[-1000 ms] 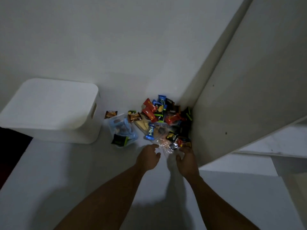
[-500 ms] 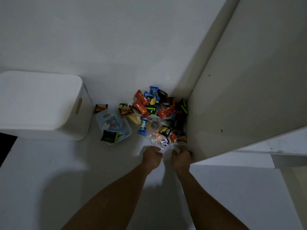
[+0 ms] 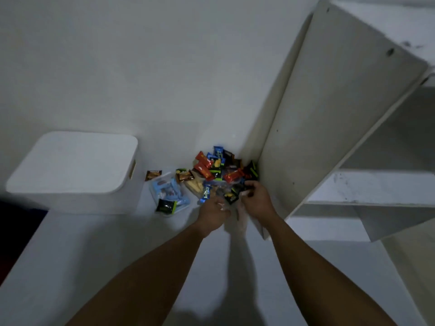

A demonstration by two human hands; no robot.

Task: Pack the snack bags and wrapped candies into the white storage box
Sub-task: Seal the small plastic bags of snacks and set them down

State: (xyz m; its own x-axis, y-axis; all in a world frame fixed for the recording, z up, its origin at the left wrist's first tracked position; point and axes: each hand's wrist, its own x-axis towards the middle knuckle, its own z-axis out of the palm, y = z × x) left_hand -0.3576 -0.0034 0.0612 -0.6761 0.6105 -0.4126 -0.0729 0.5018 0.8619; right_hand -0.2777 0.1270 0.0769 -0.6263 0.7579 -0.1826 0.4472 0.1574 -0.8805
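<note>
A heap of wrapped candies and snack bags [image 3: 213,168] lies on the white surface, in the corner beside a tall panel. A clear bag with blue packets [image 3: 167,192] rests at the heap's left, and a small brown candy [image 3: 153,175] lies apart near the box. The white storage box [image 3: 70,163] stands at the left with its lid on. My left hand [image 3: 213,214] and my right hand [image 3: 255,200] both grip a clear bag of candies [image 3: 229,196] at the near edge of the heap.
A cream shelf panel [image 3: 329,118] rises at the right of the heap, with open white shelves [image 3: 376,187] behind it. A white wall stands behind. A dark gap [image 3: 14,220] lies beyond the surface's left edge.
Both hands have moved forward into the near edge of the heap and closed on the clear bag. The camera has tilted up.
</note>
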